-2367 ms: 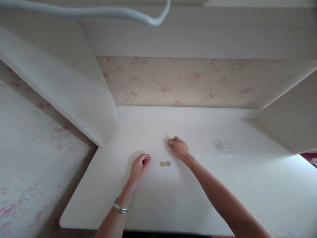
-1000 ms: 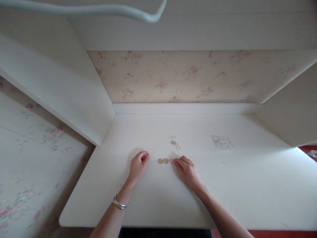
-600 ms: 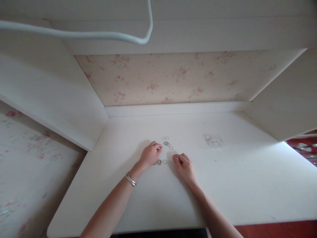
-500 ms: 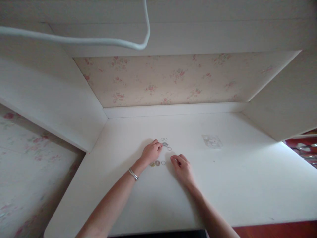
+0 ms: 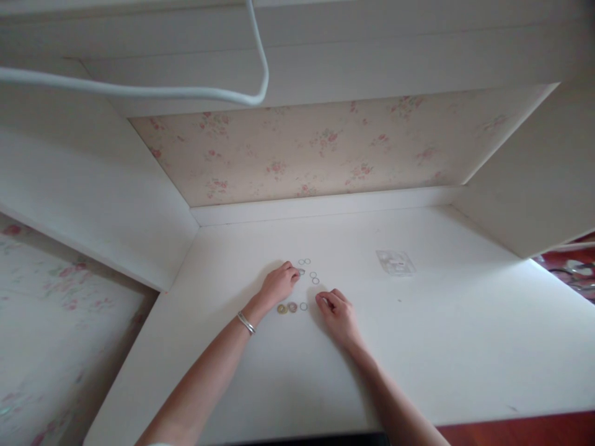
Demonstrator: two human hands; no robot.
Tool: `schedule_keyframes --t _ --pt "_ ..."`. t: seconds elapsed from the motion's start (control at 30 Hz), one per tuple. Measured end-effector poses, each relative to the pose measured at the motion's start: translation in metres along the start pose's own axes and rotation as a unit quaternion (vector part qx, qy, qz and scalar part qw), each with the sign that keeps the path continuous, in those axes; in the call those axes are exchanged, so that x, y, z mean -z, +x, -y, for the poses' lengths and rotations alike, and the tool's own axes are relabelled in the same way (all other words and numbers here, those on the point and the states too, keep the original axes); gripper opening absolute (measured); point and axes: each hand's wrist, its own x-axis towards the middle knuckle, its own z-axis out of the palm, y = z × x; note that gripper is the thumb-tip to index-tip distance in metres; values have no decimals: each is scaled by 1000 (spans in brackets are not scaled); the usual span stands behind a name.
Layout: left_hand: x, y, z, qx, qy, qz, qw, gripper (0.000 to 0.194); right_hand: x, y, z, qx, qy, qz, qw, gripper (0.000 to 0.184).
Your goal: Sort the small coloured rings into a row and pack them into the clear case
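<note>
My left hand (image 5: 277,286), with a silver bangle on its wrist, reaches forward over the white desk (image 5: 418,347). Its curled fingertips press on a small metal ring (image 5: 301,271) at the edge of a cluster of several loose rings (image 5: 310,272). Just below that hand lie two gold-coloured washers (image 5: 287,308) and one thin ring (image 5: 304,306) in a row. My right hand (image 5: 335,313) rests on the desk to the right of that row, fingers curled in; what they hold, if anything, is hidden.
A small clear plastic bag (image 5: 395,262) lies on the desk to the right of the rings. White side panels and a flowered back wall (image 5: 302,155) close in the desk. A white cable (image 5: 139,93) hangs across the top left.
My left hand moved from the left of the washer row up to the ring cluster and dragged at it. My right hand left a ring beside the washers and stays there. The camera shifted left.
</note>
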Motion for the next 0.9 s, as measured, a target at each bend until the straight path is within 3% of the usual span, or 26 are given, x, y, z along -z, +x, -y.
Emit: schedule_keyframes --t 0.27,0.5,0.67,0.9 --pt "-4 -8 13 -37 -104 -53 992 20 -1 -1 0 -3 8 5 1000 31" --pt "8 -17 9 -40 -161 -102 981 22 0 -1 1 0 4 12 1000 28" --pt "11 -42 -12 -47 -139 -97 984 20 1 -2 2 -3 0 16 1000 28" --pt "-1 -68 -35 -69 -22 -78 994 18 2 -1 3 -6 -2 18 1000 30"
